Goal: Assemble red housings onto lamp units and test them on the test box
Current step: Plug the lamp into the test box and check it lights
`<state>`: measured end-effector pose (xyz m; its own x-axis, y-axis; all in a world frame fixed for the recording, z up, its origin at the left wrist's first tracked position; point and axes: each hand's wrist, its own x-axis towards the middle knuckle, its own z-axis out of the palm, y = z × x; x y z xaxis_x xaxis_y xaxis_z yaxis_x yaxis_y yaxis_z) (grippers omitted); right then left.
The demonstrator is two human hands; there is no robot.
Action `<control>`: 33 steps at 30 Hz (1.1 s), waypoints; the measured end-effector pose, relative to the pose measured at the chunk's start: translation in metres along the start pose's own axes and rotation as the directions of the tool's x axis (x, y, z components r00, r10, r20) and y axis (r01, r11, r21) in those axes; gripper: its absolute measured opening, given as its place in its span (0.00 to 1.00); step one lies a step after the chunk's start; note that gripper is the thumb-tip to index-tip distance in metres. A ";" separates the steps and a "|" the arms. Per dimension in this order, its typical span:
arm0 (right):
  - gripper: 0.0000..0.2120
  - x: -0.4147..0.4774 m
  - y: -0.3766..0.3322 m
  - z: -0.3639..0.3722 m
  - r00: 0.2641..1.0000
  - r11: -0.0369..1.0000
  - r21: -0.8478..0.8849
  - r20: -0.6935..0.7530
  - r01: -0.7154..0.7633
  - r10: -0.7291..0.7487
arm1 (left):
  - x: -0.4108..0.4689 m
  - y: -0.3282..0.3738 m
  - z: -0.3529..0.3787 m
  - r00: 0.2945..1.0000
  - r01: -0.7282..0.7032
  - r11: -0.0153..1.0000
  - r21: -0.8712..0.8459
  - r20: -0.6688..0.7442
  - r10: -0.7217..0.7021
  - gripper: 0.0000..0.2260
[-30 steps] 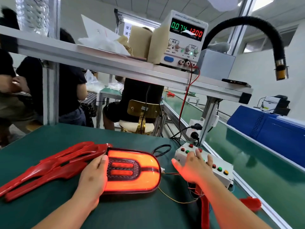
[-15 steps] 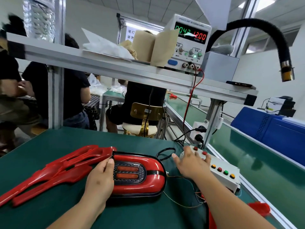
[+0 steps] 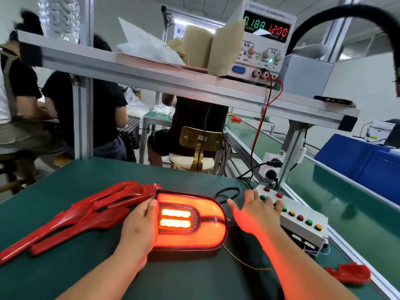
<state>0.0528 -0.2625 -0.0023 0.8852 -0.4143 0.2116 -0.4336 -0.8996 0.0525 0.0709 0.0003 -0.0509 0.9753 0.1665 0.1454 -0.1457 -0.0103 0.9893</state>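
Lying flat, left hand [image 3: 138,226] covers one end of the lamp unit [image 3: 201,232]; spread right hand [image 3: 255,213] touches the test box [image 3: 302,232].

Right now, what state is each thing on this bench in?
Lamp: lit, glowing orange-red.
Power supply: on, display reads 12.00.
Left hand: rests on the lamp's left edge.
Right hand: fingers on the button box.
Red housings: loose, stacked beside the lamp.

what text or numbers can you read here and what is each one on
"12.00": red digits on the power supply display, above "VOLTAGE"
"0.188": green digits beside it, above "CURRENT"; last digit uncertain
Brand strip along its top: too blurred
Characters on the white sign behind: partly hidden, unreadable
Side labels on the test box: too small
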 end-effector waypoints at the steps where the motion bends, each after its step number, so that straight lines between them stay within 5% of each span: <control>1: 0.36 0.000 0.001 0.001 1.000 1.000 0.005 -0.004 0.001 -0.001 | 0.000 0.000 0.000 1.000 0.005 1.000 -0.002 0.004 -0.005 0.14; 12: 0.34 0.003 0.011 0.000 0.999 0.999 0.028 -0.025 0.043 -0.042 | -0.002 0.003 -0.001 0.998 0.028 0.998 -0.064 0.052 -0.025 0.18; 27: 0.50 -0.005 0.005 0.004 0.998 0.998 -0.055 0.066 0.012 -0.008 | 0.000 0.000 -0.001 0.999 0.021 0.999 -0.024 0.029 -0.020 0.17; 33: 0.47 -0.005 0.005 0.001 0.995 0.992 -0.109 0.079 0.063 -0.054 | 0.001 0.000 -0.003 0.999 0.016 1.000 0.002 0.039 -0.016 0.14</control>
<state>0.0459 -0.2653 -0.0043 0.9181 -0.3744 0.1301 -0.3928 -0.9034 0.1720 0.0718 0.0030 -0.0509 0.9833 0.1280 0.1296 -0.1295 -0.0097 0.9915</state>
